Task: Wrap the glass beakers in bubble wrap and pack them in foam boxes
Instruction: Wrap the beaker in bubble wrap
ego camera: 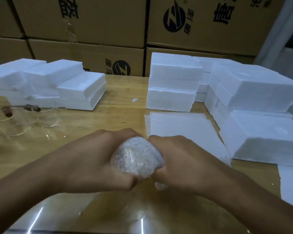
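Observation:
A beaker bundled in bubble wrap is held above the wooden table, low in the middle of the view. My left hand grips its left side and my right hand grips its right side, fingers curled around the wrap. The glass inside is hidden. Bare glass beakers stand on the left of the table. A stack of flat bubble wrap sheets lies to the right of my hands. White foam boxes are stacked at the back left, the back middle and the right.
Brown cardboard cartons form a wall behind the table. Small brown rolls lie beside the beakers at the left. A shiny clear plastic sheet covers the near edge of the table.

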The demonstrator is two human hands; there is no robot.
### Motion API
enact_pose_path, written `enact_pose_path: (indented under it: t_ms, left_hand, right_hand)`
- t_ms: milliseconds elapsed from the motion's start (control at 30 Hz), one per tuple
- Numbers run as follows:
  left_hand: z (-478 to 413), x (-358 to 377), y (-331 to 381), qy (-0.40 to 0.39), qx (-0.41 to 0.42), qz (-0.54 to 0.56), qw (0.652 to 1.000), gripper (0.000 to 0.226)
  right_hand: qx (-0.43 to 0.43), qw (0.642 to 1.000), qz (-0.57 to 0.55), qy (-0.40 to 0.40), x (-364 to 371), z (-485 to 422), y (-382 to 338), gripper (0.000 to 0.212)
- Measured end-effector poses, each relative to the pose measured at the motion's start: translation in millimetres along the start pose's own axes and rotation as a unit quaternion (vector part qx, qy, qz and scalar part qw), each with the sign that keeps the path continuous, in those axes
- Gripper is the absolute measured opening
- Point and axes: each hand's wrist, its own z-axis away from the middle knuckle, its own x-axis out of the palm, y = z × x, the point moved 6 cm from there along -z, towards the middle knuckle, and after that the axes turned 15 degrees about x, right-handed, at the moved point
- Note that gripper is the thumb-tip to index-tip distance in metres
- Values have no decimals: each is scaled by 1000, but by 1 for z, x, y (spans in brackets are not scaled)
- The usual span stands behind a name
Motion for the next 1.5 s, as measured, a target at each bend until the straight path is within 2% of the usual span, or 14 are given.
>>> enact_pose_path:
  t_ms: [33,100,167,300,467,600,800,900,1033,1133,1400,1500]
  left_hand:
    - [9,6,-8,36,-37,62,997,60]
    - [1,-2,-20,89,-37,92,991,58]
    - [2,8,-30,122,-39,134,983,55]
    - [-5,14,-50,180,-66,173,966,51]
    - [-3,24,-53,202,-27,145,968,42]
    - [-3,29,-52,205,-40,144,967,36]
    - [0,41,-58,149,-96,225,958,64]
    - [4,43,-60,136,-114,191,965,71]
    - [5,42,-57,192,-108,241,945,48]
    - [4,45,-51,223,-93,258,936,51]
    - [1,54,-44,257,-68,255,930,31]
    - [0,56,-42,297,-58,278,912,22]
  right_hand:
    - [6,999,11,42,-2,-3,2,25]
    - [15,993,24,111,-4,-10,8,18]
    - [36,988,36,146,-2,-16,15,15]
    - [49,984,84,150,12,-22,25,17]
    - [40,987,61,145,18,-19,29,18]
    - [47,994,-25,91,25,-21,32,12]
    - [61,997,-42,12,39,-14,35,20]
    - [85,994,-70,-25,41,-13,36,20]
    - [112,977,-158,-86,43,-12,36,24]
    - [115,970,-194,-94,41,-10,36,17]
    - [124,970,-189,-94,43,-7,35,14]
    - [129,972,-178,-88,43,-7,33,16]
